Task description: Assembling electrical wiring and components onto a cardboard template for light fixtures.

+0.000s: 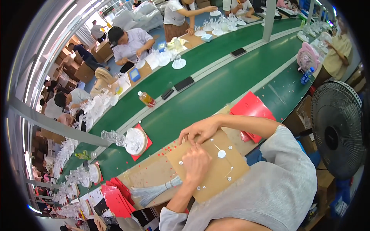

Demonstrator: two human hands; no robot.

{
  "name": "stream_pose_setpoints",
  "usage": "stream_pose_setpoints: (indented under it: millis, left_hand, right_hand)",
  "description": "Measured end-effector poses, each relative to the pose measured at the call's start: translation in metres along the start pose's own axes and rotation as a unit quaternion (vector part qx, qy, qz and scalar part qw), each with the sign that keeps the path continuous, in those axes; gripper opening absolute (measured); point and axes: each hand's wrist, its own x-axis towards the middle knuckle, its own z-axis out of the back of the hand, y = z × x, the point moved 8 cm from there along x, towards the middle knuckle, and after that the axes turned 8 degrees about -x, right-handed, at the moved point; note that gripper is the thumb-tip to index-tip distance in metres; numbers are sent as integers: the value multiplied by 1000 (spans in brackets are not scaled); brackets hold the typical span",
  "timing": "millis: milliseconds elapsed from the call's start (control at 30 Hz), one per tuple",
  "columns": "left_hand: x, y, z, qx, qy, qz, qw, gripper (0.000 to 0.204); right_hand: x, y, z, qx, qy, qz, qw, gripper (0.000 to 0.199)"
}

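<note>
A flat brown board (239,164) lies tilted in front of my body, with small white discs and thin pale strips on its face. Over its far left part my left hand (196,163) is closed in a fist-like pinch, and whatever is between its fingertips is hidden. My right hand (203,130) reaches across from the right, its fingers bent down at the board's far edge, right beside the left fingertips. What the right fingers grip cannot be made out. A bundle of thin silvery wires or ties (154,193) lies to the left of the board.
Red sheets (252,111) are stacked to the right; more red pieces (118,198) lie left. Clear ornaments on round bases (135,141) stand along the green conveyor (216,90). A drink bottle (146,99) and phone (184,83) rest there. A black fan (333,131) stands right. Co-workers sit opposite.
</note>
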Motion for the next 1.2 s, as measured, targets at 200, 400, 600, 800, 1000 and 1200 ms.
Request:
stream_pose_setpoints:
  millis: [200,400,600,800,1000,1200]
  left_hand:
    - [2,3,-7,28,60,8,998,17]
    - [-12,52,30,-195,-14,-63,979,25]
    - [-7,75,29,-325,-80,20,942,44]
    - [-8,68,23,-291,-36,-5,956,38]
    - [-12,70,24,-289,-56,-8,956,43]
    - [-15,69,17,-259,-59,-53,963,44]
  right_hand:
    - [3,-6,4,-31,9,-111,993,10]
    - [-47,45,7,-311,-296,-79,900,15]
    - [-48,67,-35,-333,-422,-149,830,27]
    - [-52,58,-42,-317,-485,-222,784,18]
    - [-44,65,-44,-403,-460,-156,776,6]
    - [-36,66,-39,-514,-315,-14,798,12]
